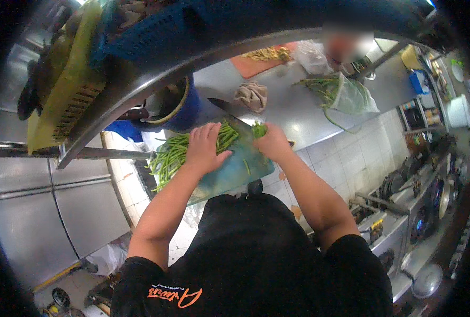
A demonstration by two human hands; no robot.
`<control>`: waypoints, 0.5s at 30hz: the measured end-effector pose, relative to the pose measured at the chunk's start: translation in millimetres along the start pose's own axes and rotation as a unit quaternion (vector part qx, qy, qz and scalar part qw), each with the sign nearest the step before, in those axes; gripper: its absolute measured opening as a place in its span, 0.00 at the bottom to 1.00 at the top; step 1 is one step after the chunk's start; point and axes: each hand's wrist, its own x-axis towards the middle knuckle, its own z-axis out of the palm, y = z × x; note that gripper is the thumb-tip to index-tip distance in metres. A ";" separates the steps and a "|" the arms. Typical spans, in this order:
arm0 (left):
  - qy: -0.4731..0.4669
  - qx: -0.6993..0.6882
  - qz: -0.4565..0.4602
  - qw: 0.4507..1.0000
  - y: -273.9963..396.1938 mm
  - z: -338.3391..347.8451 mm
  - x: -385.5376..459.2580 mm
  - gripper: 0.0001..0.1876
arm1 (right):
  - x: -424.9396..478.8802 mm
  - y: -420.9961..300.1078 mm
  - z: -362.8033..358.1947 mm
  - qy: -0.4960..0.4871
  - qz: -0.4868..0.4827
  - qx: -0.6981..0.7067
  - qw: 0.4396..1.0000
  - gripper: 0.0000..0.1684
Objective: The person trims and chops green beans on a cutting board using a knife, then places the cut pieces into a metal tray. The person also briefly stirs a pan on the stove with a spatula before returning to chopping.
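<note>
A bundle of long green beans (171, 154) lies across the left side of a green-blue cutting board (223, 180). My left hand (204, 148) rests on top of the beans, its thumb apart from the fingers. At the board's right side, my right hand (272, 142) is closed on a small bunch of green bean pieces (259, 129). One short piece of bean (246, 167) lies on the board between the hands. A knife with a dark blade (221, 105) lies just beyond the board, partly hidden near my right hand. Next to it is a crumpled beige cloth (251, 96).
A blue bucket (191, 103) stands beyond the beans, a brown knife handle (134, 114) beside it. Farther back are an orange cutting board (247, 68) with chopped pale food and a plastic bag (351, 95) of greens. A metal shelf edge (147, 81) with crates overhangs the counter.
</note>
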 end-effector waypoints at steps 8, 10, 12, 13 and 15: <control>-0.013 -0.055 0.209 0.976 24.1 -6.5 -14.8 0.28 | -56.2 43.4 -29.4 0.053 0.147 0.520 0.840 0.13; -0.028 -0.053 0.270 0.961 38.0 11.6 -17.6 0.20 | -88.7 38.5 -37.3 0.081 0.135 0.548 0.822 0.11; -0.015 -0.072 0.306 0.949 47.7 27.4 -13.9 0.15 | -117.1 54.7 -32.9 0.133 0.153 0.570 0.796 0.12; -0.015 -0.092 0.315 0.944 47.7 36.2 -11.7 0.12 | -127.8 70.7 -30.4 0.110 0.141 0.600 0.779 0.13; -0.031 -0.090 0.302 0.948 45.3 41.5 -8.9 0.09 | -149.3 72.1 -27.8 0.109 0.168 0.610 0.767 0.15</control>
